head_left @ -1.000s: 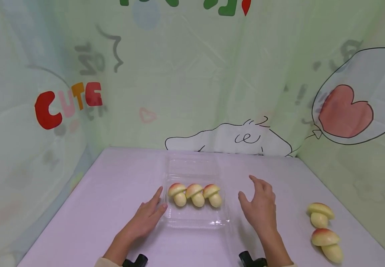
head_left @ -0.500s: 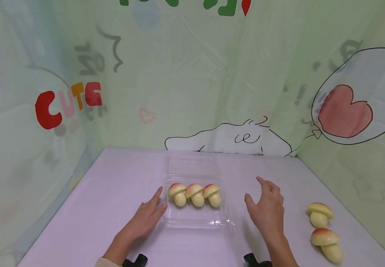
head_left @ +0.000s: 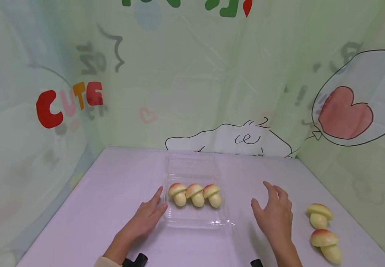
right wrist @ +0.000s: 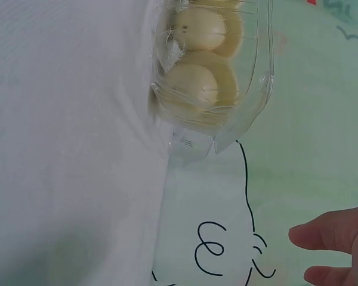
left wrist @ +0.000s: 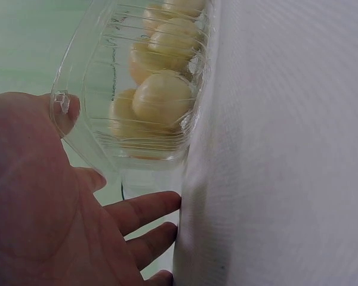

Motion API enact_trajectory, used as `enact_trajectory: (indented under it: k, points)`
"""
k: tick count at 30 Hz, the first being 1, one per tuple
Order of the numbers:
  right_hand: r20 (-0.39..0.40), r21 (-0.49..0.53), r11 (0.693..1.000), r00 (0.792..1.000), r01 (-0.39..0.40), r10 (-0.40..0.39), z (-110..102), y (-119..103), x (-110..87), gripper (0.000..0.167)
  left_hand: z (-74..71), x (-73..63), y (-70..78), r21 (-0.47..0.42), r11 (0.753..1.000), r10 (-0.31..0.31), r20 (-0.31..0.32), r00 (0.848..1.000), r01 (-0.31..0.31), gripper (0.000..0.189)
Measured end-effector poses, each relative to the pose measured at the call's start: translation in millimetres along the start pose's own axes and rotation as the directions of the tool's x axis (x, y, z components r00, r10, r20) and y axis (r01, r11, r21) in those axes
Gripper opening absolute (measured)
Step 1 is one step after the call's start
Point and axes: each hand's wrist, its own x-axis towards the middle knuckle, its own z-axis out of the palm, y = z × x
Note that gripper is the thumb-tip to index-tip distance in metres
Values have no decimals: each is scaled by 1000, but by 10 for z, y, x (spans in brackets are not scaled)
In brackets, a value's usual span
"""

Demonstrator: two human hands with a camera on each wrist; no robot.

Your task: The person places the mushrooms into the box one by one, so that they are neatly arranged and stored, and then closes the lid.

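Observation:
A clear plastic clamshell box (head_left: 195, 218) lies on the table with its lid (head_left: 192, 167) folded back. Three toy mushrooms (head_left: 195, 195), cream with reddish caps, stand in a row inside it. My left hand (head_left: 143, 218) is at the box's left side, fingers extended; in the left wrist view its thumb (left wrist: 65, 110) touches the rim. To the right of the box my right hand (head_left: 274, 215) hovers with spread, slightly bent fingers and holds nothing. Two more toy mushrooms, a yellowish one (head_left: 319, 216) and a red-capped one (head_left: 326, 244), lie farther right.
A pale lilac cloth covers the table (head_left: 129, 167). Printed curtains (head_left: 192, 81) hang behind it and along both sides. Black wrist-camera parts (head_left: 135, 260) show at the bottom edge.
My right hand has moved rightward and a little nearer, away from the box and toward the two loose mushrooms. The left hand stays at the box.

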Motion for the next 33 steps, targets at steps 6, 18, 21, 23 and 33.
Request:
enact_trajectory:
  k: [6, 18, 21, 23, 33]
  points:
    - [-9, -14, 1000, 1000, -6, 6, -40, 60, -17, 62, 17, -8, -23, -4, 1000, -12, 5, 1000, 12, 67]
    - [-22, -63, 998, 1000, -3, 1, -125, 279, -36, 62, 9, 5, -17, 4, 1000, -15, 14, 1000, 15, 67]
    - [-26, -80, 997, 1000, -6, 4, -146, 340, -39, 63, 5, 6, -17, 2, 1000, -18, 17, 1000, 18, 68]
    - [-26, -91, 996, 1000, -16, 14, -163, 370, -35, 63, 3, 6, -17, -4, 1000, -21, 18, 1000, 22, 68]
    - [-59, -90, 996, 998, -17, 12, -250, 503, -48, 62, 24, 7, -22, -9, 1000, -20, 14, 1000, 20, 67]
